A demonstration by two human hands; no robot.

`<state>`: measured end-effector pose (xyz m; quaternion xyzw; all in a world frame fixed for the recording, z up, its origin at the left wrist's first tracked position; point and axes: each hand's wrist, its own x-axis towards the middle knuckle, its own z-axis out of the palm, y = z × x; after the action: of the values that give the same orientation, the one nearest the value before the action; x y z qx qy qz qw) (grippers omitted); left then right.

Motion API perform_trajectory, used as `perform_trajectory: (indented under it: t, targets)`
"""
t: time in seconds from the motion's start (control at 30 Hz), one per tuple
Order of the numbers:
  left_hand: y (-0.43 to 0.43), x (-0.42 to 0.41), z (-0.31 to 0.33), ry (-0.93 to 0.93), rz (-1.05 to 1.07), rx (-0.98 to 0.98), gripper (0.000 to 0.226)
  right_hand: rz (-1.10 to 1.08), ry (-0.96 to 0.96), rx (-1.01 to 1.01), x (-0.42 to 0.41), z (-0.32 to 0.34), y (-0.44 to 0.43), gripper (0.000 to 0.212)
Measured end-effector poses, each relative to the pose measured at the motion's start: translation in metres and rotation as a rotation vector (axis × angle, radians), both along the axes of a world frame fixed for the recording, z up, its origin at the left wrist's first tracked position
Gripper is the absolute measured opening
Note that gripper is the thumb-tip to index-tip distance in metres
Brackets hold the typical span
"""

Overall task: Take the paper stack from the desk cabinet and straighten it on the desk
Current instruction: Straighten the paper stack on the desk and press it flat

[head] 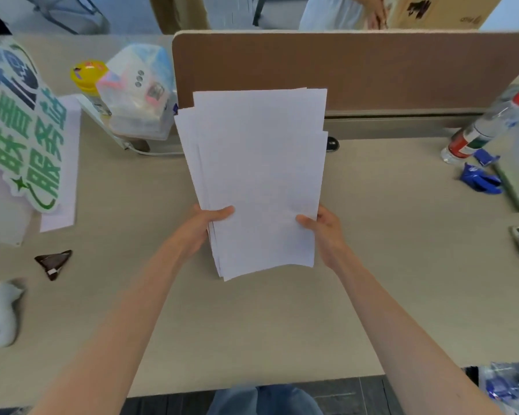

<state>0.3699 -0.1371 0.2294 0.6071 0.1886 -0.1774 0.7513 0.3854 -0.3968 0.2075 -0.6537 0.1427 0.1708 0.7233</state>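
A stack of white paper (258, 175) is held up over the middle of the beige desk (252, 324). Its sheets are uneven: several edges stick out at the top and on the left side. My left hand (204, 229) grips the stack's lower left edge, thumb on the front sheet. My right hand (324, 235) grips the lower right edge the same way. The stack's bottom edge hangs just above the desk, or touches it; I cannot tell which. The desk cabinet is out of view.
A brown partition (372, 70) stands behind the stack. On the left are a green-lettered sign (21, 130), a yellow-capped can (87, 82), a plastic bag of items (135, 94), a dark triangular object (54, 263) and a white device (0, 313). At right: a red-capped spray can (489, 124) and blue wrappers (483, 181).
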Motion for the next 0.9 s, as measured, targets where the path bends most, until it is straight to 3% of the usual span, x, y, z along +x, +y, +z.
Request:
perform_trajectory:
  t: [0.33,0.67,0.9]
  targets:
    - [-0.012,-0.011,0.002,-0.106,0.136,0.048,0.033,-0.047,-0.094,-0.077,0.008,-0.006,0.009,0.026]
    - [-0.008,-0.009,0.008,-0.175,0.019,0.130,0.038,0.048,-0.122,-0.047,0.020,0.012,0.003,0.018]
    - [0.012,-0.004,0.034,-0.221,-0.105,0.151,0.042,0.249,-0.124,-0.028,0.030,0.052,-0.007,0.032]
